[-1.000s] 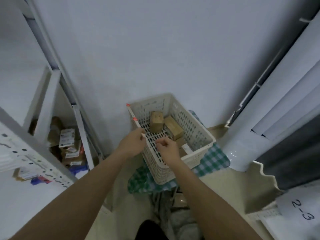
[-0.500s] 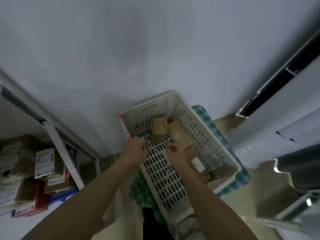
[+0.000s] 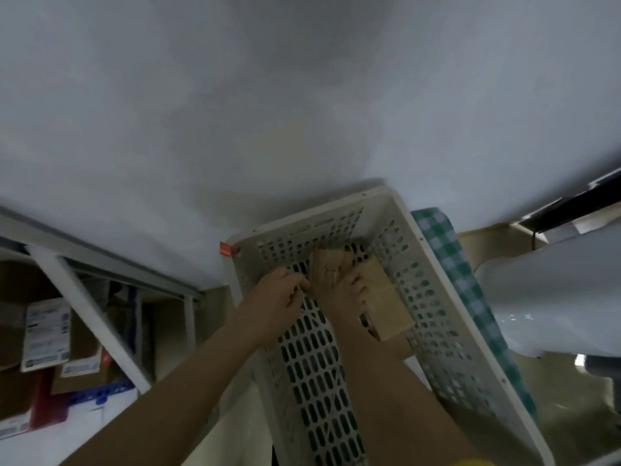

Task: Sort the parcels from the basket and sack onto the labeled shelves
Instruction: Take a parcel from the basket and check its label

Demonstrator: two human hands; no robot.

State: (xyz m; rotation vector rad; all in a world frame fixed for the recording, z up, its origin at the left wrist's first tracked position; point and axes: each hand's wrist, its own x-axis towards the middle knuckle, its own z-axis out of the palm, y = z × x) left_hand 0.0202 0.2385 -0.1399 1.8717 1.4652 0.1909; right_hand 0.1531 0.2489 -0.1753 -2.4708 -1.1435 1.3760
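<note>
A white perforated basket [image 3: 336,211] fills the lower middle of the head view. Inside, at its far end, stands a small brown cardboard parcel [image 3: 327,265], and a longer brown parcel [image 3: 386,307] lies to its right. My left hand [image 3: 279,294] is inside the basket, its curled fingers pinching the small parcel's left edge. My right hand [image 3: 342,292] sits just below that parcel, with its fingers curled over the longer parcel's left edge. Motion blur hides the exact finger contact.
A white metal shelf [image 3: 90,314] at the left holds labelled cardboard parcels [image 3: 47,334]. A red tag [image 3: 225,248] marks the basket's far left corner. Green checked cloth [image 3: 447,253] lies under the basket's right side. A white rounded body [image 3: 554,297] stands at the right, against the wall.
The view has dropped closer over the basket. My left hand left the rim and both hands reached deeper in, up to the two parcels at the far end.
</note>
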